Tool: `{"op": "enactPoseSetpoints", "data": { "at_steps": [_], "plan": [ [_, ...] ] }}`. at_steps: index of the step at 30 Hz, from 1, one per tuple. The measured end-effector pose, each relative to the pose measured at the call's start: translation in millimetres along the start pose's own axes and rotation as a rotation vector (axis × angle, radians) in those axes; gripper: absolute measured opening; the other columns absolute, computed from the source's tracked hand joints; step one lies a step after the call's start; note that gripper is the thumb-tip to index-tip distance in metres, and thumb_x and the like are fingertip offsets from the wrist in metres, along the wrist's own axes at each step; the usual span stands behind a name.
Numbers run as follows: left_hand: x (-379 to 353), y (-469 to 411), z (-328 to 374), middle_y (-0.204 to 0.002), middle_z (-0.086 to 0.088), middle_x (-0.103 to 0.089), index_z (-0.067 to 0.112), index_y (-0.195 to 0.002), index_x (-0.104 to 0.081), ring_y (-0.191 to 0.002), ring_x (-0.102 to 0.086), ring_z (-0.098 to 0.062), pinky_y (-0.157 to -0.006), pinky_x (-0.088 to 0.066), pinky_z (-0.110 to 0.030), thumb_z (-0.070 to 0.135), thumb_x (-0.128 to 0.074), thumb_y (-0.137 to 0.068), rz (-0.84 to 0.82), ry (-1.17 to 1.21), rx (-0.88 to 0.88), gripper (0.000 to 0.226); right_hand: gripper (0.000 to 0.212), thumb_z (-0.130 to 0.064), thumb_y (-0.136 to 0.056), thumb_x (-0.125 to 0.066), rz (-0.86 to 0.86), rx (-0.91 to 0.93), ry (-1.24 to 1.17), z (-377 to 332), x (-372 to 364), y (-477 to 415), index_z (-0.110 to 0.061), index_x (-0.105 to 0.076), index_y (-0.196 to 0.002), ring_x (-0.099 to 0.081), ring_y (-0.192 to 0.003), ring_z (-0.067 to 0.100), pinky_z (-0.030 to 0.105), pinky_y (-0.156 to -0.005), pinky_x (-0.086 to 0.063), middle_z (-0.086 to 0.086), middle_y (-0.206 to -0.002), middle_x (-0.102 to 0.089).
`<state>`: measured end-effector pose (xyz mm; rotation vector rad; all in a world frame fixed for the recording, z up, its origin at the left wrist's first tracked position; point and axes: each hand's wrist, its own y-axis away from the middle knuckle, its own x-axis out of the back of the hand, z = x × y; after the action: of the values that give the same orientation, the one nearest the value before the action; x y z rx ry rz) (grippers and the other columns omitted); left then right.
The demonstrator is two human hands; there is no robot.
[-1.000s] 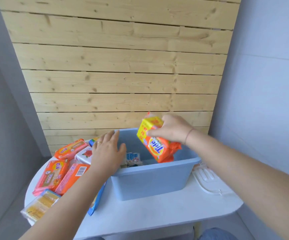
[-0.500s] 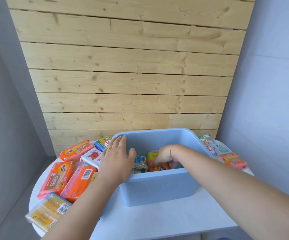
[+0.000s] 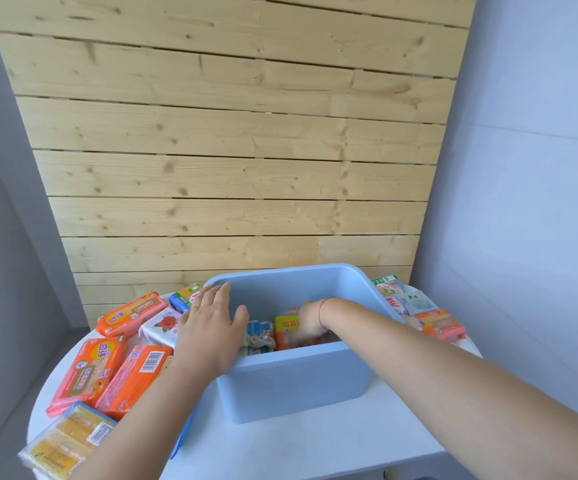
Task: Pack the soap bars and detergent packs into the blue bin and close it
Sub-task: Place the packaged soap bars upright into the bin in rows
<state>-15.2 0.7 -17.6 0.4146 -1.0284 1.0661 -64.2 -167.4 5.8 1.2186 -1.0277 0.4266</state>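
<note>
The blue bin (image 3: pixel 298 382) stands open on the round white table (image 3: pixel 315 448). My right hand (image 3: pixel 310 318) reaches down inside it, fingers curled on an orange and yellow detergent pack (image 3: pixel 285 329); the fingertips are blurred. A white and blue pack (image 3: pixel 259 336) lies in the bin beside it. My left hand (image 3: pixel 211 327) rests flat on the bin's left rim, fingers apart, thumb over the inner edge. Left of the bin lie several orange soap packs (image 3: pixel 86 372), a white rose-printed bar (image 3: pixel 163 325) and a yellow pack (image 3: pixel 66 441).
More packs (image 3: pixel 436 322) lie on the table right of the bin. A blue flat piece (image 3: pixel 183 434) pokes out under my left forearm. A wooden slat wall (image 3: pixel 228 168) stands close behind the table, with grey walls on both sides.
My right hand carried the orange detergent pack from above the rim down into the bin and stays on it. My left hand kept its place on the left rim.
</note>
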Motion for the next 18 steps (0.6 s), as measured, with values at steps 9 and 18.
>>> {"op": "enactPoseSetpoints", "data": {
  "at_steps": [9,18],
  "plan": [
    [-3,-3,-1,-0.157,-0.003,-0.026,0.017,-0.148,-0.026,-0.147,-0.013,-0.019,-0.116,-0.019,-0.04,0.039,-0.036,-0.096,-0.005,-0.029,0.006,0.058,0.031,-0.021,-0.082,-0.067,0.825,-0.112,-0.795,169,36,48,-0.008,-0.064,-0.109,-0.061,-0.101,0.024,0.032,-0.087,-0.049,0.007,-0.109,-0.065],
    [2,-1,0,-0.158,-0.004,-0.023,0.016,-0.148,-0.025,-0.147,-0.013,-0.02,-0.118,-0.017,-0.04,0.038,-0.035,-0.096,-0.03,-0.037,0.003,0.057,0.057,-0.037,-0.101,-0.02,0.484,-0.472,-0.878,161,-46,-34,-0.005,-0.03,-0.147,-0.038,-0.137,0.029,0.032,-0.11,-0.031,0.014,-0.152,-0.035]
  ]
}}
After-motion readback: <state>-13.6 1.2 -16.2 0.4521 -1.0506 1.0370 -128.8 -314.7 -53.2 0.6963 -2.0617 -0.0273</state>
